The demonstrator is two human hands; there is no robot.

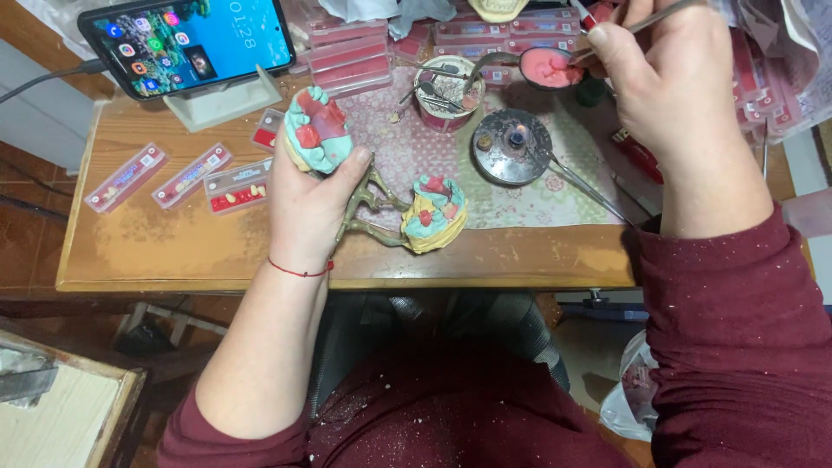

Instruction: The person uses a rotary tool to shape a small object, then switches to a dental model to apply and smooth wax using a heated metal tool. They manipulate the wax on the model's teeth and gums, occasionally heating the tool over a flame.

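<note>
My left hand [305, 208] grips a dental model [317, 130] of teal and yellow plaster with red wax on it, held upright over the wooden table [173, 247]. The model sits on a metal hinged frame [368, 204] whose other end carries a second teal and yellow model [435, 214] resting on the table. My right hand [667, 82] holds a thin metal tool [641, 24] with its tip at a small dish of pink wax [546, 67].
A round metal burner [511, 146] and a tin with tools [448, 91] stand on a patterned cloth [416, 147]. Clear strips of artificial teeth [126, 178] lie at left. A phone on a stand [195, 43] is at the back, with stacked red boxes [347, 52].
</note>
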